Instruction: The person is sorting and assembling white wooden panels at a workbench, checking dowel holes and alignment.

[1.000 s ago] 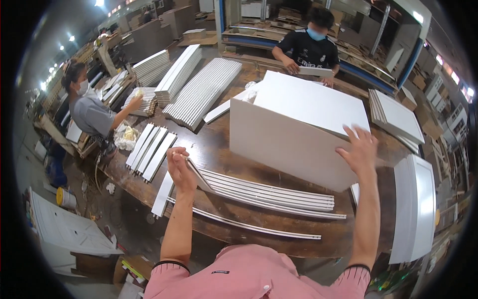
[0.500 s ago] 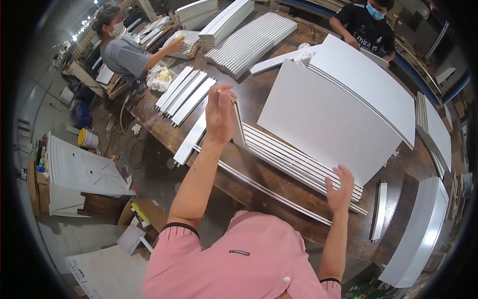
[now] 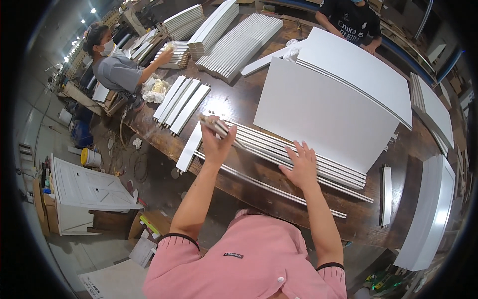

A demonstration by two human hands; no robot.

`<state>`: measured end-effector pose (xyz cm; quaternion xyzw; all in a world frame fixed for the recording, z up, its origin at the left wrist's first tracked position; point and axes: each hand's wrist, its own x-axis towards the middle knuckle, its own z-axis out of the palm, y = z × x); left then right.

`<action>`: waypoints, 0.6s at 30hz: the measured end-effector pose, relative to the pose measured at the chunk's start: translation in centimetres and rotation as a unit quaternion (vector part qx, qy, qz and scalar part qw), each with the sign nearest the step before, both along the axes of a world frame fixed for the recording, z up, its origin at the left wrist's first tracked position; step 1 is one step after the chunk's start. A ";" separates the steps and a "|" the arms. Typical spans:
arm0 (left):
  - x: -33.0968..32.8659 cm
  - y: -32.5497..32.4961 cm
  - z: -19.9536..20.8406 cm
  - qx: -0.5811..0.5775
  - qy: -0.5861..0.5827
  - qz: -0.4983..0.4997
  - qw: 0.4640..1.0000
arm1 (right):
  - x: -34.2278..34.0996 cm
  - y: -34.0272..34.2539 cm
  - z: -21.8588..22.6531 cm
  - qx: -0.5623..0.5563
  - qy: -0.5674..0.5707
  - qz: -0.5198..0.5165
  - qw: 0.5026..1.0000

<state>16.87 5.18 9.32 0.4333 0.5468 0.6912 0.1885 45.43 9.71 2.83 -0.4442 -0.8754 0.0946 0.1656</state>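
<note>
My left hand (image 3: 217,142) is closed around the near-left end of a white slat (image 3: 238,145), holding it tilted at the left end of a row of white slats (image 3: 328,168). The far part of the held slat merges with the row, so its full length is hard to make out. My right hand (image 3: 301,166) has its fingers spread over the middle of that row; whether it presses on them I cannot tell. In front of the row, a thin white strip (image 3: 269,185) lies along the table's near edge.
A large white panel (image 3: 313,114) and curved white panels (image 3: 356,74) lie behind the row. Short white rails (image 3: 181,105) are on the left, with stacked slats (image 3: 239,47) beyond. One short rail (image 3: 386,195) lies right. Two co-workers stand across the brown table (image 3: 249,107).
My left hand has lowered the slat it holds from a raised, steep position towards the row. My right hand has moved left, from the row's right end to its middle.
</note>
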 end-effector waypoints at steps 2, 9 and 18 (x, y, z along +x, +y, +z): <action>0.0 -1.0 0.2 -0.023 0.084 0.030 0.996 | -1.7 0.4 -0.6 -0.010 -0.027 -0.008 1.000; -0.8 0.0 1.7 -0.018 0.182 0.038 0.982 | -3.7 1.3 -0.8 0.028 0.000 -0.047 0.999; -1.3 4.3 3.0 -0.134 0.069 0.035 0.988 | -5.2 2.3 -0.9 0.015 -0.037 -0.066 0.997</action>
